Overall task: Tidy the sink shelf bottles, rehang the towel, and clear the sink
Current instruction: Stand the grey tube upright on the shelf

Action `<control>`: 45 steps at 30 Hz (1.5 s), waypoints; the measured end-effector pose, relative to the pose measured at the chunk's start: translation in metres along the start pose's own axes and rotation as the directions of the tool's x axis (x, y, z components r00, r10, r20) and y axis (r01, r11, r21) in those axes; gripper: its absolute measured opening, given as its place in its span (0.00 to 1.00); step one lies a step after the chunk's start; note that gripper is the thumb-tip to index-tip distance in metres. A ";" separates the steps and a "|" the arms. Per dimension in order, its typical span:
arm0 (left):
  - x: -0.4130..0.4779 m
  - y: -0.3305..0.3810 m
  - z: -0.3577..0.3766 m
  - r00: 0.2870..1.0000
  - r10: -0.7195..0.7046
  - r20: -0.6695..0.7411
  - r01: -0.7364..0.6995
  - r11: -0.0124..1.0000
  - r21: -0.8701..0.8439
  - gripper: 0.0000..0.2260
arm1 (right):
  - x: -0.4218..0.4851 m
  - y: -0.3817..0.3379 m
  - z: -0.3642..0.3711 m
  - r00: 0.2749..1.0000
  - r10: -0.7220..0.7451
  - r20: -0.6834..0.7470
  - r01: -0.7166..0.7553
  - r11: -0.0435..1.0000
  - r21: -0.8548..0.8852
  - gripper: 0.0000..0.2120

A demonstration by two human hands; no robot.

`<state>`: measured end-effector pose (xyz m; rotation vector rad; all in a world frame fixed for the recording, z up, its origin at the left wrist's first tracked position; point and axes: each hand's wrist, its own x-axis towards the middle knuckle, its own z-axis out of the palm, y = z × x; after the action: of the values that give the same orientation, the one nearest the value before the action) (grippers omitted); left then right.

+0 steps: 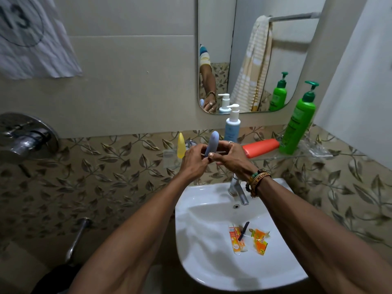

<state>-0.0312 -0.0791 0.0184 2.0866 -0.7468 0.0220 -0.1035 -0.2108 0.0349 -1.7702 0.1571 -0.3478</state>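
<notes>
Both hands meet above the tap, in front of the glass shelf. My left hand and my right hand both grip a small lilac tube, held upright. On the shelf stand a pale blue pump bottle and a green pump bottle; an orange bottle lies on its side between them. A yellow tube stands at the shelf's left end. In the white sink lie orange sachets and a dark stick.
A mirror above the shelf reflects a striped towel hanging on a rail. A white cloth hangs at top left. A chrome shower valve juts from the left wall. The tap rises behind the basin.
</notes>
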 end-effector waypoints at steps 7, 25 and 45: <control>0.020 0.003 0.002 0.998 -0.025 -0.052 0.027 0.999 0.037 0.15 | 0.020 0.000 0.005 0.995 -0.064 -0.077 0.059 0.996 -0.072 0.18; 0.043 -0.012 0.027 0.983 -0.111 -0.146 0.124 0.989 0.082 0.12 | 0.054 0.021 0.008 0.999 -0.007 -0.035 0.002 0.992 -0.123 0.17; 0.042 -0.026 0.038 0.975 -0.154 -0.162 0.178 0.974 0.142 0.12 | 0.057 0.042 0.015 0.998 0.026 -0.054 -0.037 0.976 -0.213 0.21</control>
<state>0.0066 -0.1181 -0.0122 2.2613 -0.4904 0.1479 -0.0414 -0.2234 -0.0002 -1.9697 0.2672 -0.3637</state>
